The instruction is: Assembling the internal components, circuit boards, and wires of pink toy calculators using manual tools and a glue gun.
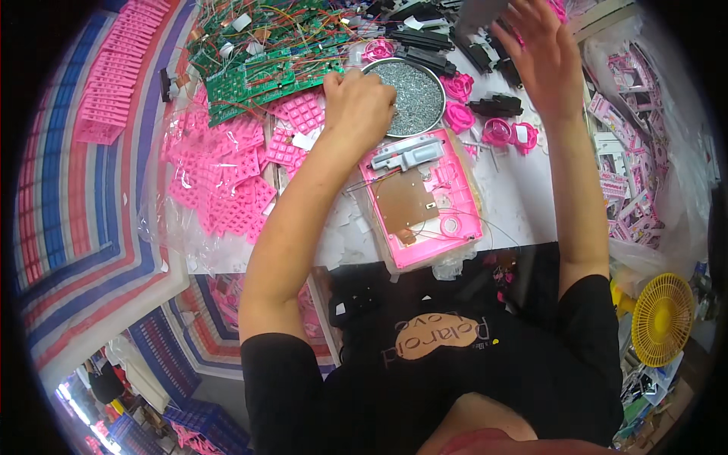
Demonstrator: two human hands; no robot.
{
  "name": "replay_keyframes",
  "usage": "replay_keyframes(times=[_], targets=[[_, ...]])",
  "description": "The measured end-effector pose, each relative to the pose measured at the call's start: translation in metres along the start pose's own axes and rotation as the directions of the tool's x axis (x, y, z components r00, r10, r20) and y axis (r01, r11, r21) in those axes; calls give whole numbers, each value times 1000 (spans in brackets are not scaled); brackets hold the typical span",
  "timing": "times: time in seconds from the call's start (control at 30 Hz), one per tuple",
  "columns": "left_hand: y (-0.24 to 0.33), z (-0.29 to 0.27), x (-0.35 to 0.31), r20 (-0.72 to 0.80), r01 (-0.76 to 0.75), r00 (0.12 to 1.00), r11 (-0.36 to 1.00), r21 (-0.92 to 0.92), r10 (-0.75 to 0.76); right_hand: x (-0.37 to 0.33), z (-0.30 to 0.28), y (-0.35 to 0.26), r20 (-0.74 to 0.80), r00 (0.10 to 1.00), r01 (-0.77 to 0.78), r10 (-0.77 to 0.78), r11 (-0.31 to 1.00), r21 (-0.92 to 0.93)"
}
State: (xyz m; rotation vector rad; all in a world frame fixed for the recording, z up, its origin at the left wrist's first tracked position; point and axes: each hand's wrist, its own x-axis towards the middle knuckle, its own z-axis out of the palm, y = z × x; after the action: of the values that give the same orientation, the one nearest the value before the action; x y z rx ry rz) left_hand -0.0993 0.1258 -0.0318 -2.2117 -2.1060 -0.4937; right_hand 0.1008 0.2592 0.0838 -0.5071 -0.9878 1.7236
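Observation:
My left hand (358,106) is closed, its fingers curled at the left rim of a round dish (442,114) full of small silvery screws (413,95); whatever the fingertips hold is hidden. My right hand (544,64) is raised at the upper right, fingers spread. Close to its thumb is a blurred grey thing (479,15), and I cannot tell whether they touch. Below the dish, a pink plastic housing (460,178) lies inner side up on a wrapped block. In it sit a brown circuit board (402,199), a grey-blue plastic part (409,155) and thin wires.
Green circuit boards (265,80) with wires pile up at the back left, above pink keypads (220,174) in clear plastic. Black plastic parts (425,42) and pink rings (497,131) lie behind and right of the dish. A yellow fan (662,318) stands at the right.

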Motion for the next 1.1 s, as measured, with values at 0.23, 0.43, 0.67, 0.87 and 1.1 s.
replay_keyframes(times=[0.23, 0.43, 0.67, 0.87, 1.1], targets=[[8, 12, 16, -81, -14, 997, 998, 65, 19, 59, 18, -18, 447, 894, 265, 41, 755, -599], [19, -27, -9, -132, -26, 991, 981, -190, 1, 1, 37, -17, 608, 777, 169, 163, 876, -452], [83, -63, -70, -239, -103, 971, 923, -371, 13, -61, 20, -19, 666, 738, 100, 108, 959, -266], [99, -51, -90, -317, -135, 948, 874, -467, -23, -119, 29, -1, 530, 847, 93, -48, 994, -59], [97, -54, -87, -218, -86, 974, 780, -620, -67, -125, 24, 6, 564, 818, 146, -112, 989, -16]])
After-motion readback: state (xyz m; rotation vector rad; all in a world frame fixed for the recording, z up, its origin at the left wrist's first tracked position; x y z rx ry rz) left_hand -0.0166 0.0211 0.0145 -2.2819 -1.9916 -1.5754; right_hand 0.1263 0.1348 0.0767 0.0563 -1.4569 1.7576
